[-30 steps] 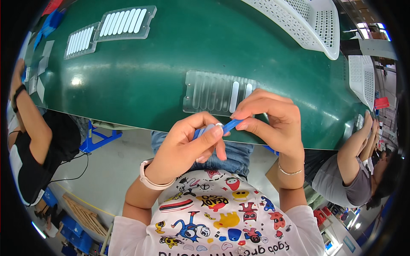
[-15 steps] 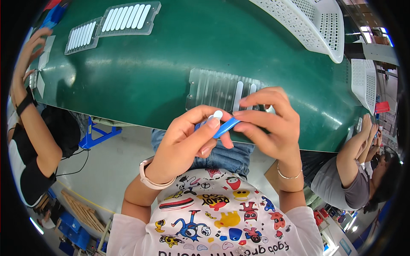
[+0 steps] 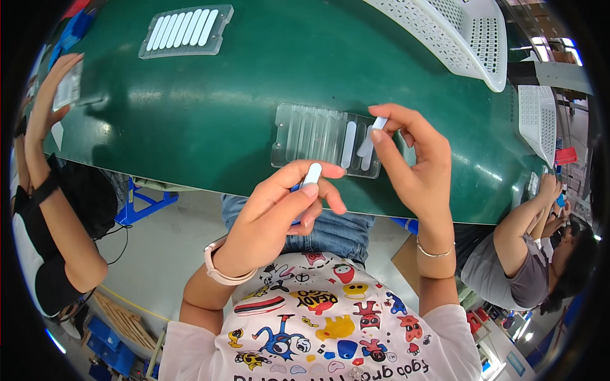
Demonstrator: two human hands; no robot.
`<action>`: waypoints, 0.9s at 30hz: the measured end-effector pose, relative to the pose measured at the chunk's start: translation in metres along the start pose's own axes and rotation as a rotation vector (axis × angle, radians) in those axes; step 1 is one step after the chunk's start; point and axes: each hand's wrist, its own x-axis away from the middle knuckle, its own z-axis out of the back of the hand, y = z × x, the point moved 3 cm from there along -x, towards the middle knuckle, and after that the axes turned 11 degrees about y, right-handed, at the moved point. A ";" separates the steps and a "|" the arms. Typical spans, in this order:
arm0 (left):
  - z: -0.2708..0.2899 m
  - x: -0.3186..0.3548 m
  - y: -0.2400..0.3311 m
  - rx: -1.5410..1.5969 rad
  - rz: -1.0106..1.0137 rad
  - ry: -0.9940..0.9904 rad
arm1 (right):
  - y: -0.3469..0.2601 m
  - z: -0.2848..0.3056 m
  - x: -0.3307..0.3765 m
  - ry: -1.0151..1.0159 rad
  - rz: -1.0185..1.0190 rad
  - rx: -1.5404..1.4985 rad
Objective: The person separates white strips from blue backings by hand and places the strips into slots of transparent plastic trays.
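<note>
My left hand is closed around a slim white strip with rounded ends. Something blue is partly visible under its fingers. My right hand pinches another white strip between thumb and finger, above the right part of a clear grooved plastic tray. A lone white strip lies in one groove of that tray. Next to it, under the pinched piece, is a further white strip, partly overlapped and blurred. Several grooves on the left hold nothing.
Farther left on the green table lies a clear tray with several white strips. White perforated baskets stand at the far right. A co-worker's hand at the left edge holds a clear tray; another person sits at right.
My right hand has left the blue piece at my left hand and moved up and right over the tray, now with a white strip. The co-worker has taken the leftmost tray away.
</note>
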 end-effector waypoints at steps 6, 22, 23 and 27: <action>-0.001 0.003 0.003 -0.245 -0.170 0.057 | 0.003 -0.001 -0.001 -0.047 0.035 0.316; 0.002 0.018 0.016 -1.044 -1.328 0.110 | -0.022 0.002 0.015 -0.170 0.305 -0.354; 0.001 0.018 0.017 -1.042 -1.328 0.107 | -0.022 0.001 0.016 -0.168 0.304 -0.352; 0.001 0.011 0.017 -0.935 -1.217 0.136 | -0.018 -0.001 0.014 -0.071 0.239 -0.370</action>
